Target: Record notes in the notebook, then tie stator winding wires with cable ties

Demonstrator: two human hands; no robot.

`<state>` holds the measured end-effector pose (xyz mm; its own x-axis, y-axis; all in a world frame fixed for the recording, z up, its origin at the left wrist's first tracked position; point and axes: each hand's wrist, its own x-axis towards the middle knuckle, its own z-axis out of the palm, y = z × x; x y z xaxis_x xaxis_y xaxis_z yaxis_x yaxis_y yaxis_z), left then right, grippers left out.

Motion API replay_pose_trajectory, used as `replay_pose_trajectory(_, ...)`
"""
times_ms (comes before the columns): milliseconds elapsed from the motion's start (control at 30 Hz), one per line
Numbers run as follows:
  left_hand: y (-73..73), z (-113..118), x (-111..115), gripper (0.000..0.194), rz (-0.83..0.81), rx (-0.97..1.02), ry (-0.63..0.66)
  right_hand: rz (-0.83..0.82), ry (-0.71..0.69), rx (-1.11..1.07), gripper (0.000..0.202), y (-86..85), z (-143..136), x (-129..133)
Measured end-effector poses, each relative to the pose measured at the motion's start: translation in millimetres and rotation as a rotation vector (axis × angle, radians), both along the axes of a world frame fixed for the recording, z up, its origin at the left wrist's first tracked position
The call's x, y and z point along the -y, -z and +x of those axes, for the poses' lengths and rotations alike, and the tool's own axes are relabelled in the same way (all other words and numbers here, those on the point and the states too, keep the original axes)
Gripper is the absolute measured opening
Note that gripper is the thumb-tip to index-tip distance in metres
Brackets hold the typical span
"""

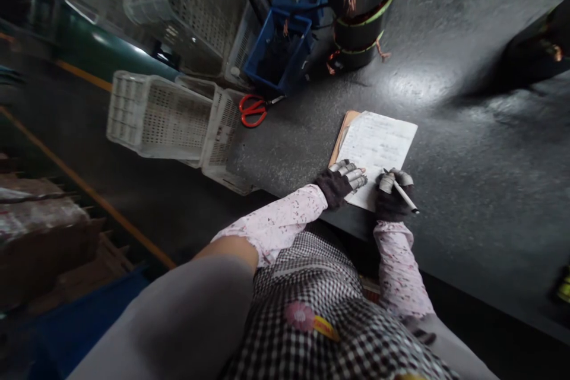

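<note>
A notebook (378, 142) with handwriting on its white page lies on the dark speckled table (285, 148), a brown cover showing along its left side. My left hand (342, 182), in a dark glove with pale wrapped fingertips, rests flat on the lower left of the page, fingers stretched out. At the lower right of the page, my right hand (394, 193) is closed round a white pen (406, 197). The pen's tip end is near the paper, partly hidden by the fingers.
Red-handled scissors (253, 111) lie at the table's left edge. Beyond them are a blue bin (278, 50) and white crates (164, 116). Stacked black rolls with copper wire ends (360, 29) stand at the back, and another dark roll (538, 47) at the right.
</note>
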<state>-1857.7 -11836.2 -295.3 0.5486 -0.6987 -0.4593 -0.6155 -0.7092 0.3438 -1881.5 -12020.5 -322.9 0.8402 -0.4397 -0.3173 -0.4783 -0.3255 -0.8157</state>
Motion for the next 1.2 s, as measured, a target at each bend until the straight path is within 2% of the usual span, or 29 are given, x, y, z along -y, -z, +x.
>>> replay_pose_trajectory(167,2.7,-0.6,-0.9,0.051,0.001,0.013,0.004,-0.012,-0.011,0.001,0.037,-2.4,3.4,-0.9)
replay_pose_trajectory(367,9.9,-4.3,-1.5,0.05,-0.025,0.023,-0.02,-0.029,0.045,0.011,0.042,-4.2,-2.1,0.8)
replay_pose_trajectory(533,17.8,-9.5,-2.9,0.049,-0.044,0.073,-0.03,-0.029,0.026,0.014,0.043,-4.0,-2.7,3.6)
replay_pose_trajectory(833,11.5,-7.9,-2.1,0.051,-0.04,0.042,-0.012,-0.001,-0.009,0.013,0.04,2.3,-11.4,9.0)
replay_pose_trajectory(1200,23.5,-11.9,-2.9,0.048,-0.089,0.053,-0.046,0.013,-0.035,0.001,0.038,1.0,-3.5,7.2)
